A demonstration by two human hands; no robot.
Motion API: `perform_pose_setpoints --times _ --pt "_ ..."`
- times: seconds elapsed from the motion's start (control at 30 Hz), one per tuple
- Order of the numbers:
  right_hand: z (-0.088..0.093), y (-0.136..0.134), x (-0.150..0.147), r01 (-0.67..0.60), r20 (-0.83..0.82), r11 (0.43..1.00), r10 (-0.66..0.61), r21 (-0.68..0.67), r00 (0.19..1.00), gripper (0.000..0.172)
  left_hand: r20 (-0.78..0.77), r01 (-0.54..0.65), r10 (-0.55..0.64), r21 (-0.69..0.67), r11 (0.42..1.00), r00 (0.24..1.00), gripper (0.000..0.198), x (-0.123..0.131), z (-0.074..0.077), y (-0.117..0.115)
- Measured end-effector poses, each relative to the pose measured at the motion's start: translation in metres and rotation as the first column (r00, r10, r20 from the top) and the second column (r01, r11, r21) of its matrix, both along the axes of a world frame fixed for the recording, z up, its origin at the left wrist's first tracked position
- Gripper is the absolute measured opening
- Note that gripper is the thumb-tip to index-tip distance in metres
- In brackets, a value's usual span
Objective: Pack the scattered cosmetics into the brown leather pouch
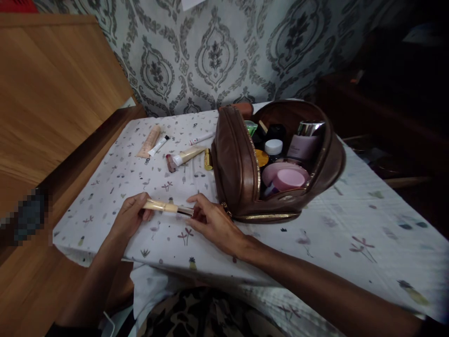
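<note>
My left hand (132,214) pinches the pale yellow handle of a makeup brush (163,206), held level above the table's front part. Toward its other end the brush has a dark, shiny metal collar. My right hand (212,220) has its fingers closed around the tip, which they largely hide. Just beyond my right hand stands a brown cosmetic bag (235,164), unzipped, with a pink round item (290,179), a white-lidded jar (273,147) and a silver-capped bottle (302,142) inside.
Left of the bag lie a cream tube (189,155), a small reddish item (170,163), a gold tube (208,160), a white pen-like stick (201,138), a beige tube (150,142) and a small black-capped tube (159,145). A wooden panel (63,84) borders the table's left side.
</note>
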State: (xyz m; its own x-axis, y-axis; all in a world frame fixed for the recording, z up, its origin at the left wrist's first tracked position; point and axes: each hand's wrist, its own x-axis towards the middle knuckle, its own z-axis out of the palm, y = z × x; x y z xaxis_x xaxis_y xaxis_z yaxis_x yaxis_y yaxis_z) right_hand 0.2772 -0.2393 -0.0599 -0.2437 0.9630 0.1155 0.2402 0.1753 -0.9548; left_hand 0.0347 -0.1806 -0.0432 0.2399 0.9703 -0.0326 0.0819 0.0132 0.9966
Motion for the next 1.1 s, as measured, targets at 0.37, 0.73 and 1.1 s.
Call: perform_pose_setpoints --times 0.37,0.73,1.1 --pt "-0.004 0.001 0.0 -0.015 -0.112 0.999 0.012 -0.034 0.994 0.034 -0.003 -0.006 0.006 -0.037 0.999 1.0 0.056 -0.001 -0.003 0.003" --pt "0.003 0.013 -0.018 0.06 -0.314 0.985 -0.109 -0.162 0.943 0.042 0.061 0.046 -0.042 -0.069 0.997 0.997 0.058 0.007 0.006 0.021" --pt "-0.004 0.022 -0.017 0.12 -0.342 0.97 -0.189 -0.213 0.92 0.048 0.107 0.202 -0.194 -0.066 0.977 0.975 0.049 0.013 -0.003 0.04"
